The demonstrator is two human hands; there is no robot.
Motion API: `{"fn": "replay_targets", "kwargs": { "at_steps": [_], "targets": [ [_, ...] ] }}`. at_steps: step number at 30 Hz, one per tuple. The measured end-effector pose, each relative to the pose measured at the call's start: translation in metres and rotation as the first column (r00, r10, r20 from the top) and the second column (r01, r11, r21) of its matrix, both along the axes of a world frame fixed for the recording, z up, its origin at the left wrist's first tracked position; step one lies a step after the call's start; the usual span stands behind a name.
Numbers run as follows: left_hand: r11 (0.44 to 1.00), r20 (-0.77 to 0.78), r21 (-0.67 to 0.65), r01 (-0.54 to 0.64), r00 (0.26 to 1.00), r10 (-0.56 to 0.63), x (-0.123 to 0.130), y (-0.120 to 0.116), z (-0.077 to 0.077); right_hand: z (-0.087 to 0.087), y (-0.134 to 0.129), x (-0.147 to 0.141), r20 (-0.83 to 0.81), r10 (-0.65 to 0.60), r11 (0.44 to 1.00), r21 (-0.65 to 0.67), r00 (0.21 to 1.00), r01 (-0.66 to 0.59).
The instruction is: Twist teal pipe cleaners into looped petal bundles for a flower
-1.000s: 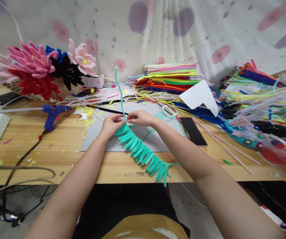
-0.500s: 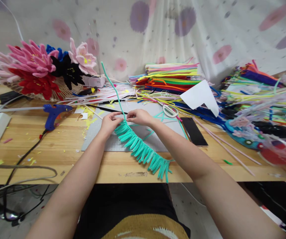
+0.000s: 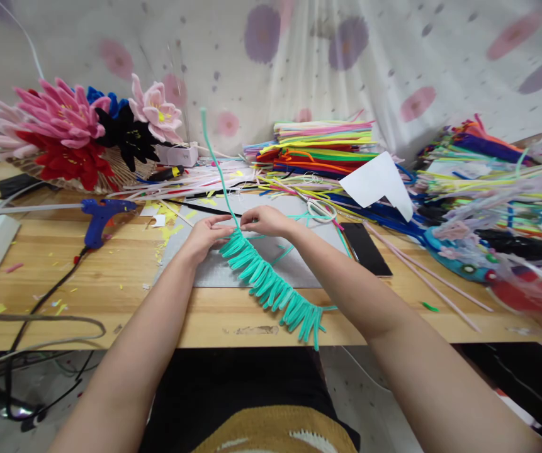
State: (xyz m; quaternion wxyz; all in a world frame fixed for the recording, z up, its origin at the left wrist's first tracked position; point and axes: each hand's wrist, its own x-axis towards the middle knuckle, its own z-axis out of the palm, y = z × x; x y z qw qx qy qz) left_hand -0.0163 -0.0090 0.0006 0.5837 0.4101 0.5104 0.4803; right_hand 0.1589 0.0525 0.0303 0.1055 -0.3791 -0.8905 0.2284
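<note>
A turquoise pipe-cleaner fringe [image 3: 275,283], made of several short folded loops in a row, slants from my hands down to the table's front edge. From its upper end a bare turquoise pipe cleaner [image 3: 217,160] rises and leans left. My left hand [image 3: 207,236] pinches the fringe's upper end, thumb and fingers closed at its left side. On the other side my right hand [image 3: 264,221] is closed, its fingertips at the base of the upright stem. Exactly what the right fingertips grip is too small to see. Both hands are over a grey mat [image 3: 214,277].
White-handled scissors [image 3: 321,211] and a black phone [image 3: 367,250] lie to the right. A blue glue gun [image 3: 98,221] rests at left, its cable trailing forward. Pipe-cleaner bundles [image 3: 322,148] and fuzzy flowers [image 3: 70,116] line the back. A white paper piece [image 3: 377,182] leans there.
The upright pipe cleaner's tip has shifted slightly right and up. The fringe's upper end has moved a little right, and both hands keep nearly the same place.
</note>
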Motion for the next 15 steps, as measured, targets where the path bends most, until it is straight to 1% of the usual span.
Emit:
{"fn": "replay_targets", "kwargs": {
  "at_steps": [8, 15],
  "targets": [
    [0.999, -0.006, -0.029, 0.036, 0.999, -0.036, 0.0, 0.0, -0.001, 0.005, -0.001, 0.001, 0.021, 0.067, 0.997, -0.035, 0.998, -0.067],
    [0.999, 0.011, -0.048, 0.014, 1.0, -0.013, 0.005, -0.004, 0.003, 0.012, -0.004, -0.004, 0.081, 0.085, 0.996, 0.002, 0.993, -0.085]
  ]
}}
